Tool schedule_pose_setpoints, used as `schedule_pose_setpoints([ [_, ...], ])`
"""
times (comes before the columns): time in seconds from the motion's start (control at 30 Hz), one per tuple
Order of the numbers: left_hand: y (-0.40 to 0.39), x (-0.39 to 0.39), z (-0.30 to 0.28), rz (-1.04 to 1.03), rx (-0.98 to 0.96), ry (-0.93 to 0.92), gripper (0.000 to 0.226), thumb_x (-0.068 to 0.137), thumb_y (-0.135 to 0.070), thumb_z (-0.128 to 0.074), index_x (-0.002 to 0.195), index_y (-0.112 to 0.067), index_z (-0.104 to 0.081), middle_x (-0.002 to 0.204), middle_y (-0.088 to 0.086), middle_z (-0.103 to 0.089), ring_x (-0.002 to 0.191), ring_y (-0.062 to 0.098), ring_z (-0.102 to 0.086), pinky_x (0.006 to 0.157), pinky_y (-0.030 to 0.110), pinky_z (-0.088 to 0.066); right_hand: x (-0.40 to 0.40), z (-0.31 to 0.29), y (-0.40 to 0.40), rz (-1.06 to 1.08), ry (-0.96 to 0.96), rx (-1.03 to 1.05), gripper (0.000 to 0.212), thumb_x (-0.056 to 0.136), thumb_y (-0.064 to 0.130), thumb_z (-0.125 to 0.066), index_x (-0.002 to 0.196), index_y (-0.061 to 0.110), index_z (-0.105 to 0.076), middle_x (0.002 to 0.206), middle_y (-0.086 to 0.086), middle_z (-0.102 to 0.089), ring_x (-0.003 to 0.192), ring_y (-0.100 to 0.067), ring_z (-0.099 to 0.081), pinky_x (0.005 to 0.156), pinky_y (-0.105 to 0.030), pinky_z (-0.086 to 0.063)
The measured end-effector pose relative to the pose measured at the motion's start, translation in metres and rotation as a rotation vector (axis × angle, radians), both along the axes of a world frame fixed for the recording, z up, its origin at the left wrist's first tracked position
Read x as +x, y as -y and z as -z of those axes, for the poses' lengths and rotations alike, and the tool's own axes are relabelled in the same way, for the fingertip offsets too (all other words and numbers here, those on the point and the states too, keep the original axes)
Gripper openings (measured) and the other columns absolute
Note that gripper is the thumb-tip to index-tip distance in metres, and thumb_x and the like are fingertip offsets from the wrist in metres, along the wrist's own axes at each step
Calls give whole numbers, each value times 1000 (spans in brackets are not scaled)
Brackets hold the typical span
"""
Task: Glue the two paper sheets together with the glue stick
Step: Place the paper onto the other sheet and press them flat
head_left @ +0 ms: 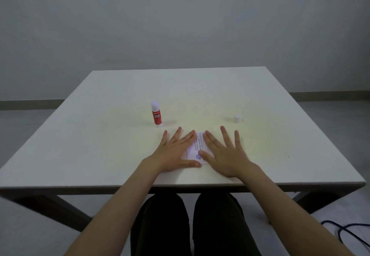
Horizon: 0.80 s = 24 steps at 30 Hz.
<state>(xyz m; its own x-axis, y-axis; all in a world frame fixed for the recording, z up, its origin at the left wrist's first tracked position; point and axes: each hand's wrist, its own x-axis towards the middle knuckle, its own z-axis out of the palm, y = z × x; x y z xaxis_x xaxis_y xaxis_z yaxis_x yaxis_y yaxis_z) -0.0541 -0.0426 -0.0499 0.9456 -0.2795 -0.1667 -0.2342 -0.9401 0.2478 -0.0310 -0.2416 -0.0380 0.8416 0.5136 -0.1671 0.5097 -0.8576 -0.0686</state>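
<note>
Near the table (120,155) front edge, left hand (176,151) and right hand (224,153), both spread flat, press paper sheets (197,147); smooth outward firmly; glue stick (156,114) at 11 o'clock

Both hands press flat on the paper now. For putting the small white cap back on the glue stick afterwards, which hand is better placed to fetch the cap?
Likely the right hand: the cap stands just beyond its fingertips, while the left hand lies nearer the glue stick.

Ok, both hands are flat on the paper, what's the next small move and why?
Probably lift the right hand and fetch the white cap. Both palms, the left hand too, already press the printed paper flat, while the glue stick stands uncapped, so recapping looks due.
</note>
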Motion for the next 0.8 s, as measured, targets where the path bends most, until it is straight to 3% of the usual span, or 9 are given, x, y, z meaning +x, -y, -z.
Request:
schedule_pose_setpoints([
  [0.2,-2,1,2,-2,-13,-3,100,73,-80,-35,148,-31,9,158,-19,11,144,16,23,112,49,19,-43,2,24,-218,-34,48,87,72,76,12,147,32,16,156,18,21,139,-18,36,109,-52,28],
  [0.37,-1,0,1,-2,-10,-6,98,76,-77,-38,148,-31,10,158,-18,11,144,17,24,112,50,19,-55,-14,37,-202,-149,21,83,74,72,7,146,32,19,154,19,24,138,-15,36,110,-52,28],
  [0.57,0,0,-1,1,-13,-17,99,75,-78,-36,149,-30,10,159,-17,11,144,17,22,114,52,16,-42,-34,33,-186,-198,88,105,62,82,15,148,30,-16,158,16,-13,145,-11,18,107,-53,31],
  [0.7,0,-1,-5,13,-15,-39,92,80,-72,-35,149,-29,9,159,-15,10,145,20,20,115,54,13,-32,-25,2,-196,-158,101,78,83,71,-1,150,29,-1,159,16,2,144,-16,24,108,-55,29],
  [0.8,-3,1,-9,22,-47,-95,91,83,-69,-38,148,-30,12,159,-15,12,144,18,22,115,52,15,-35,-4,-5,-193,-117,84,72,89,66,-9,149,29,7,158,17,14,142,-19,28,107,-55,28],
])
